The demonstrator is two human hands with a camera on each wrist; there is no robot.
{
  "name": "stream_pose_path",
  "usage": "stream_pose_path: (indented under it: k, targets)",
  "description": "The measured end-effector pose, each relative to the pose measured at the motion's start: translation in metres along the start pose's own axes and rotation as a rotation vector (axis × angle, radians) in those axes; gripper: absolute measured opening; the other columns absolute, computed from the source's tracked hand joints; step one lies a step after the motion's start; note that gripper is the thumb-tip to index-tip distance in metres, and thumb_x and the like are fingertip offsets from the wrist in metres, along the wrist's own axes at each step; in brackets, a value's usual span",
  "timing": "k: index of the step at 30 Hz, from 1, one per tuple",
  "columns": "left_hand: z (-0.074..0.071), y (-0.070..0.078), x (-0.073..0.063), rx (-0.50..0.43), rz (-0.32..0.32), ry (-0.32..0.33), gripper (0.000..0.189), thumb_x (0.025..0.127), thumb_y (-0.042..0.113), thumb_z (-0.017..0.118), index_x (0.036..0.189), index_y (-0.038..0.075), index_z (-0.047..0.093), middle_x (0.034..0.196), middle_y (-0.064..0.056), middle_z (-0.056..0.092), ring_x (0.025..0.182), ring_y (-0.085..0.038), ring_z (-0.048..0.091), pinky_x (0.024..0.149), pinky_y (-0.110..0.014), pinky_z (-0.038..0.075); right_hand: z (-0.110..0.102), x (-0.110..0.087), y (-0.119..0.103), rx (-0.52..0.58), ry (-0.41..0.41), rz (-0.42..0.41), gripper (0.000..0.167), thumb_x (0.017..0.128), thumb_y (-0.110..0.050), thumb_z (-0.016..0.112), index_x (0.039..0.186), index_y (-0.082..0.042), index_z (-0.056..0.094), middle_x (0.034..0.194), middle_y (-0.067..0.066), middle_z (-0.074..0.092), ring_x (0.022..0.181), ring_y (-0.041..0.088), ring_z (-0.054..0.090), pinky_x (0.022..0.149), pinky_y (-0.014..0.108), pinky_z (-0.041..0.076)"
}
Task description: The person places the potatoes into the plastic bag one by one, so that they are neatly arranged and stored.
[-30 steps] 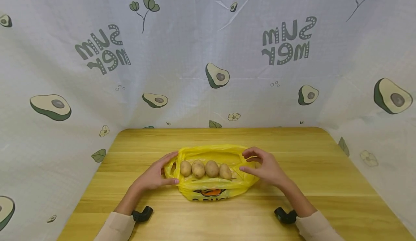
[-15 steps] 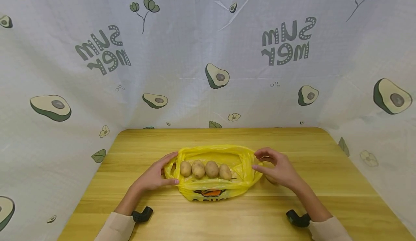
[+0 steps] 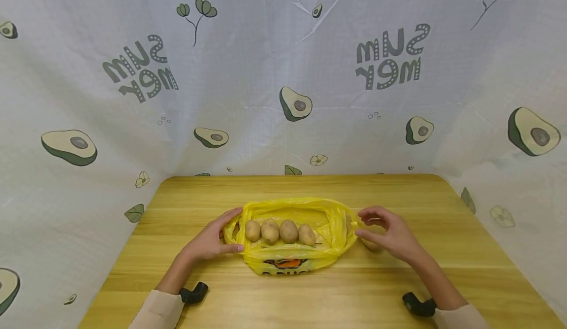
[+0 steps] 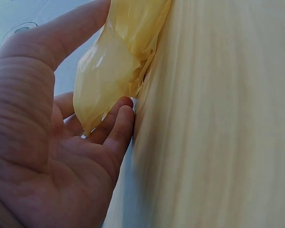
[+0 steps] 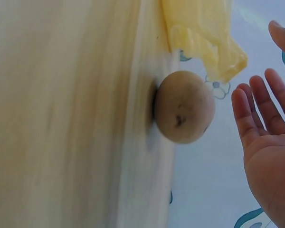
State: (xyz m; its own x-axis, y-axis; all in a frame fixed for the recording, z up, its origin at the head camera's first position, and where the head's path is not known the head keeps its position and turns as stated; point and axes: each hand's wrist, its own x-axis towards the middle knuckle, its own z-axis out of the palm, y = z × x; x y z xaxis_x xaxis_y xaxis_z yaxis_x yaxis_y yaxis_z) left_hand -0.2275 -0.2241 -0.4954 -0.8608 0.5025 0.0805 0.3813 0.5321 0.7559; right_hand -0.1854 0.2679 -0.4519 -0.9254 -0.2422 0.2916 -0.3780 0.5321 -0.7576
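Observation:
A yellow plastic bag [image 3: 288, 260] lies mouth-up on the table with several potatoes [image 3: 289, 231] in a row inside. My left hand [image 3: 212, 238] holds the bag's left end, thumb along the near rim and fingers along the far side. In the left wrist view the crumpled bag end [image 4: 104, 80] sits between thumb and fingers. My right hand [image 3: 392, 233] is just beyond the bag's right end, fingers loosely bent and nothing in them. A lone potato [image 5: 184, 107] rests on the table outside the bag, partly hidden below the right hand in the head view.
The wooden table [image 3: 283, 304] reaches back to a white curtain [image 3: 248, 63] printed with avocados and lettering. A black wrist camera [image 3: 193, 293] is on the left wrist, and another black camera [image 3: 418, 305] is on the right.
My right hand has moved right, away from the bag's right end, which now shows more. The lone potato has come partly into sight. My left hand and the potatoes inside stay put.

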Motion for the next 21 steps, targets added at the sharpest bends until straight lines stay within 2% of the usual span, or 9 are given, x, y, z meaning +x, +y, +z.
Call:
stream_pose_path:
  k: [6, 21]
  targets:
    - [0.000, 0.001, 0.000, 0.000, 0.003, 0.002, 0.102, 0.081, 0.043, 0.087, 0.163, 0.016, 0.033, 0.169, -0.011, 0.030, 0.156, -0.038, 0.026, 0.122, -0.064, 0.025, -0.004, -0.005, 0.008, -0.004, -0.016, -0.032, 0.041, 0.087, -0.009, 0.083, 0.122, 0.002, 0.066, 0.118, 0.015, 0.070, 0.106, 0.008, 0.066, 0.094, 0.023, 0.057]
    - [0.001, 0.001, -0.001, 0.017, 0.006, 0.001, 0.101, 0.083, 0.043, 0.086, 0.163, 0.015, 0.033, 0.168, -0.014, 0.031, 0.155, -0.040, 0.027, 0.122, -0.065, 0.026, -0.012, -0.016, 0.016, -0.158, -0.153, 0.053, 0.060, 0.083, -0.031, 0.088, 0.134, -0.010, 0.064, 0.134, 0.008, 0.067, 0.121, 0.029, 0.063, 0.102, 0.036, 0.055]
